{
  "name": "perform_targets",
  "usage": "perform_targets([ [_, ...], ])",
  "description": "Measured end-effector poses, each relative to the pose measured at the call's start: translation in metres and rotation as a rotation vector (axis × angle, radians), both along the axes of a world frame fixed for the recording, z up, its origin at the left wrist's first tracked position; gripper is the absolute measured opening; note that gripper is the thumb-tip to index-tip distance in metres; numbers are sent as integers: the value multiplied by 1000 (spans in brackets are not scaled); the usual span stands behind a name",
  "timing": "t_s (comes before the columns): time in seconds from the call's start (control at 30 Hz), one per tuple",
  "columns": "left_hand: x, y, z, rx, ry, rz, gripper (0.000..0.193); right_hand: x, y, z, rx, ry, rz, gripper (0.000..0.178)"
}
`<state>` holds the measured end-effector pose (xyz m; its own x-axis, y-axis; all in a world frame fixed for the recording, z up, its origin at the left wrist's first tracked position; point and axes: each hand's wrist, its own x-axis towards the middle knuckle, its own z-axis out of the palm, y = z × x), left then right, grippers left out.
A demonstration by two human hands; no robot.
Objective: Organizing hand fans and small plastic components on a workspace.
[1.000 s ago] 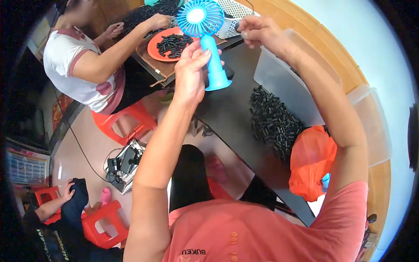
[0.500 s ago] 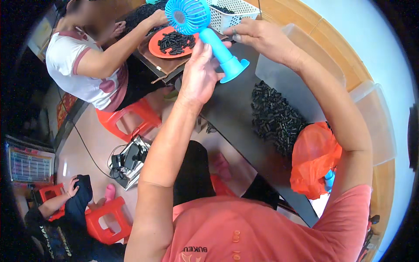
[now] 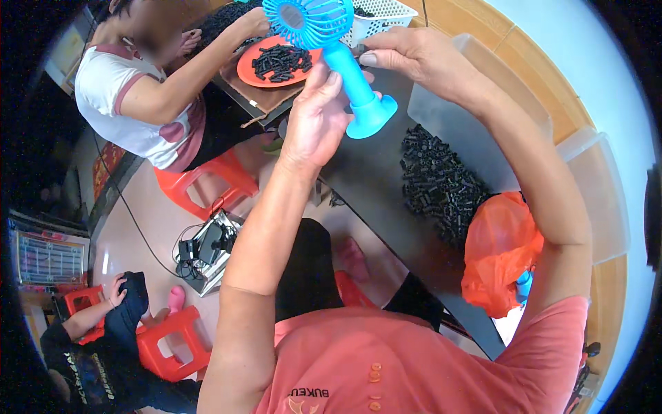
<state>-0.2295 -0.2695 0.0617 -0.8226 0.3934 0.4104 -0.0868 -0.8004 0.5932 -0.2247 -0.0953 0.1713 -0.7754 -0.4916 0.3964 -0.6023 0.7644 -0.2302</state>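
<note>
Left hand [image 3: 317,114]: wrapped around blue fan [image 3: 347,77]
Right hand [image 3: 429,61]: fingers narrow near it — contents unclear
Black pieces [image 3: 441,183]: heaped inside table's [image 3: 369,172] left edge

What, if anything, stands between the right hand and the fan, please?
Only a small dark piece shows there, at the fingertips of the right hand, too unclear to identify. The left hand wraps the handle of the fan lower in the picture.
</note>
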Motion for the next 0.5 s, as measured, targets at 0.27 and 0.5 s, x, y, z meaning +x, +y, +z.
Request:
perform_targets([
  [0.27, -1, -3, -1, -6, 41, -178, 39, 1, 8, 2, -221, -199, 62, 35],
  [0.5, 1, -1, -1, 54, 21, -254, 44, 17, 3, 12, -303, -285, -43, 36],
])
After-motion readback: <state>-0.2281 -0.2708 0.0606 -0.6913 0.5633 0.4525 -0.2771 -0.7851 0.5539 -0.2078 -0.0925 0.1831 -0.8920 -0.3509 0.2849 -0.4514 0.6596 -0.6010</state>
